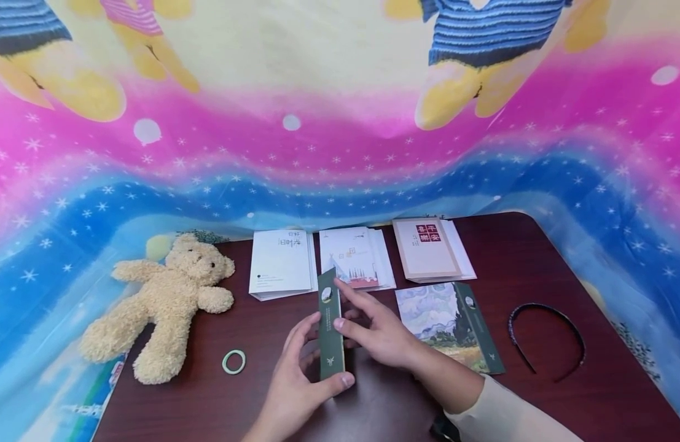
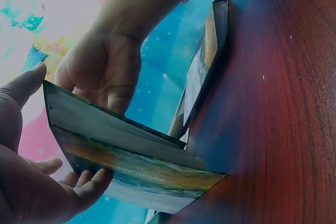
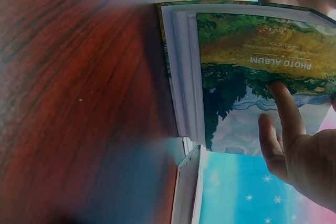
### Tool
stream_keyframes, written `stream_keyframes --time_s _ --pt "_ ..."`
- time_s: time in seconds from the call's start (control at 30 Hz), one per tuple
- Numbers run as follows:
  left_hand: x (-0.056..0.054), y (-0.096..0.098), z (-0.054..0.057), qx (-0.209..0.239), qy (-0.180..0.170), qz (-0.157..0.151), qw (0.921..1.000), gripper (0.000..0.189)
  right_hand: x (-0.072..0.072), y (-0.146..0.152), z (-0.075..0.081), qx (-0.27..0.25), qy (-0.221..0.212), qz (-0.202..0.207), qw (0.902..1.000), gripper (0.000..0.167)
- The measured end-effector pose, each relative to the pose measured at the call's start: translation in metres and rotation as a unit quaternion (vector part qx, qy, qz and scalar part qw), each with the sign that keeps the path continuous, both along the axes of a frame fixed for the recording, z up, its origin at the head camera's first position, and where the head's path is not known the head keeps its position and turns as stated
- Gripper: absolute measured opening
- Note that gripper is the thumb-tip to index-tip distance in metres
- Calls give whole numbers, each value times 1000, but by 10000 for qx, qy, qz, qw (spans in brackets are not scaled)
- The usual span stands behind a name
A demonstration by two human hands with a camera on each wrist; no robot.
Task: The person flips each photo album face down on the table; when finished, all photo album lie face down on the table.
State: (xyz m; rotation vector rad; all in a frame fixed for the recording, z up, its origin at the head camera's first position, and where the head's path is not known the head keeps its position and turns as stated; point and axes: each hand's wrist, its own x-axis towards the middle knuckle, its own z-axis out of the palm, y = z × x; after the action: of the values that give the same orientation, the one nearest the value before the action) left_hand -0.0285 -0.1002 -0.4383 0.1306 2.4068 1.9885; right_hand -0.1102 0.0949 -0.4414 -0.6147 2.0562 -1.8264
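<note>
A photo album (image 1: 330, 328) with a dark green spine and a painted landscape cover stands on edge in front of me, spine towards me. Its cover (image 3: 252, 66) reads "PHOTO ALBUM" in the right wrist view, and white pages show in the left wrist view. My left hand (image 1: 303, 380) holds its near lower end, thumb at the corner and fingers along the left side. On the other side is my right hand (image 1: 381, 328), thumb at the spine's edge, with extended fingers (image 3: 286, 106) touching the cover.
A matching album (image 1: 436, 325) lies right of my hands. Behind stand white booklets (image 1: 281, 261) (image 1: 347, 255) and a beige one (image 1: 428, 248). A teddy bear (image 1: 168, 294) and a green ring (image 1: 233, 362) lie left, a headband (image 1: 547, 307) far right. A patterned cloth (image 1: 340, 153) hangs behind the table.
</note>
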Motion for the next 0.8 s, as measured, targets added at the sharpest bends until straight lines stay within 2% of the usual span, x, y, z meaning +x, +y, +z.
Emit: stream_keyframes --time_s 0.2,0.43,0.6,0.8 --pt "-1 3 -1 -8 15 -27 10000 96 2 5 -2 -143 -39 -39 9999 64" --pt "-3 7 -6 125 138 -260 9995 94 4 13 -3 -380 -89 -22 9992 62" --pt "-5 10 -8 212 -25 -305 9993 93 5 19 -5 -469 -44 -22 9989 65" --pt "-6 13 -13 234 -297 -370 9986 96 6 25 -6 -621 -338 -65 9975 66"
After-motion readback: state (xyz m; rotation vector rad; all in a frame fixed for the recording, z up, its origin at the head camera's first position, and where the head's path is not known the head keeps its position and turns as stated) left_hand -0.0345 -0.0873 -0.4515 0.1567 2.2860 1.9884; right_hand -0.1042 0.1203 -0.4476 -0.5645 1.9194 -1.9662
